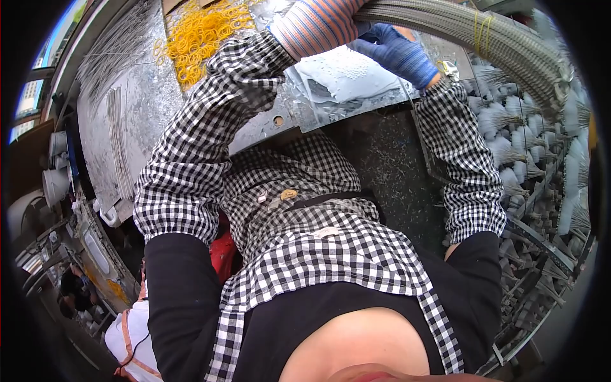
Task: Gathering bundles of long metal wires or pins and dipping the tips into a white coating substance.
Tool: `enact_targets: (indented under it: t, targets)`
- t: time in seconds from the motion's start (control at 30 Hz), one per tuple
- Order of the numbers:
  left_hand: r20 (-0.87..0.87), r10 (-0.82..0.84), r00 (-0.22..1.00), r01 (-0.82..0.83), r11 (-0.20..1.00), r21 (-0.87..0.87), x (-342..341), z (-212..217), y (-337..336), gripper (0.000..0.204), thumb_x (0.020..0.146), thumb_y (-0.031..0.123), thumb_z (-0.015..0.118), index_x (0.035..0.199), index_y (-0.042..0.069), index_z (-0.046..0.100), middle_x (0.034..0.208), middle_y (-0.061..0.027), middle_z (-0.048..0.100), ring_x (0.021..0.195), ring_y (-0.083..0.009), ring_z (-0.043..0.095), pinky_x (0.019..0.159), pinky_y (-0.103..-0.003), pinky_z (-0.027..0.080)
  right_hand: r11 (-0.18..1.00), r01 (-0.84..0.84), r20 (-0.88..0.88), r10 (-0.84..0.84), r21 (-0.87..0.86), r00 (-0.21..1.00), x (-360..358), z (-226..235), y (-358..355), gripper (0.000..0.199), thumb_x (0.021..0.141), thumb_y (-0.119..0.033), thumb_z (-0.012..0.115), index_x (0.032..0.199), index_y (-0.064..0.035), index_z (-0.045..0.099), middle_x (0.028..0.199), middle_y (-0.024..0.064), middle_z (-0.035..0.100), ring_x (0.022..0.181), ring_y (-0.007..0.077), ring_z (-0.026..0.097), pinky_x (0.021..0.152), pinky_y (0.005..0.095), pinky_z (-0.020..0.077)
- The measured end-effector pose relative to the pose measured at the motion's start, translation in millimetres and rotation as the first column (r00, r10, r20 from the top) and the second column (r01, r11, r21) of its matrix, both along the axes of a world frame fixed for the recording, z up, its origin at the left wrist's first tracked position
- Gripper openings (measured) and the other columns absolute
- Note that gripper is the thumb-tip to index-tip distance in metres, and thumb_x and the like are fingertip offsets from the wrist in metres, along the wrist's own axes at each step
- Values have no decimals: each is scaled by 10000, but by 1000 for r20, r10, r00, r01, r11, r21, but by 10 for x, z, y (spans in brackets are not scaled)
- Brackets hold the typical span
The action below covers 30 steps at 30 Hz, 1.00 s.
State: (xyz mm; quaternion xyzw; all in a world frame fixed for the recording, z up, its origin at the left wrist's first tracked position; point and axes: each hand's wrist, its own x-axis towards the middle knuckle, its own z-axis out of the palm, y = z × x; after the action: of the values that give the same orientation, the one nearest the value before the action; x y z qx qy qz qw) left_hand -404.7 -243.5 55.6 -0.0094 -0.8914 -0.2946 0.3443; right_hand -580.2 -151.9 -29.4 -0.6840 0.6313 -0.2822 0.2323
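Grey braided bundle arches over right edge of the tabletop; likely heavy, springy, slick, best held near its yellow band. Left hand at its end, right hand just below; fingers partly hidden, can't tell if either grips.

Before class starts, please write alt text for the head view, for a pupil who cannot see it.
A left hand, gloved in orange and blue stripes, and a right hand, gloved in blue, are at a curved bundle of grey braided strands. A grey metal table beneath bears a white patch and piled yellow rings.
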Motion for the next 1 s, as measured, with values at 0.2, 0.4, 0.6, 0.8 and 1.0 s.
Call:
enact_targets:
  t: [0.2,0.4,0.6,0.8,1.0]
  targets:
    - [-98,-8,995,-11,981,-192,38,-120,3,468,772,-40,774,1202,78,633,1093,-122,702,1008,-272,696,866,-358,568,998,-33,-114,38,45,993,39,-306,-43,434,993,-534,622,1249,-195,717,1113,15,767,985,205,734,919,343,577]
    - [-107,-72,992,63,995,-81,63,-228,19,448,778,-38,751,1192,91,638,1127,-110,708,1041,-295,695,899,-366,558,996,-49,-208,63,72,976,79,-410,-48,423,1007,-511,611,1266,-188,701,1163,20,758,1003,206,735,936,346,574]
    - [-116,-81,990,68,991,-115,58,-203,26,437,785,-42,741,1188,94,642,1118,-106,707,1031,-284,693,906,-355,551,999,-10,-230,19,39,973,115,-422,-31,399,998,-420,666,1245,-109,693,1101,70,762,967,213,727,912,336,577]
    - [-105,-97,990,92,995,-47,53,-176,70,414,798,-43,738,1177,95,648,1092,-101,705,1002,-264,692,879,-344,550,992,-16,-167,37,124,985,87,-374,-2,430,1016,-476,613,1305,-164,680,1178,75,752,1041,243,727,982,359,561]
    - [-94,-46,995,42,998,-44,68,-172,97,395,813,-33,736,1178,91,653,1061,-102,713,972,-258,700,860,-341,553,1000,27,-115,-25,11,993,118,-446,2,398,990,-448,656,1214,-129,732,1096,77,774,966,224,744,923,346,583]
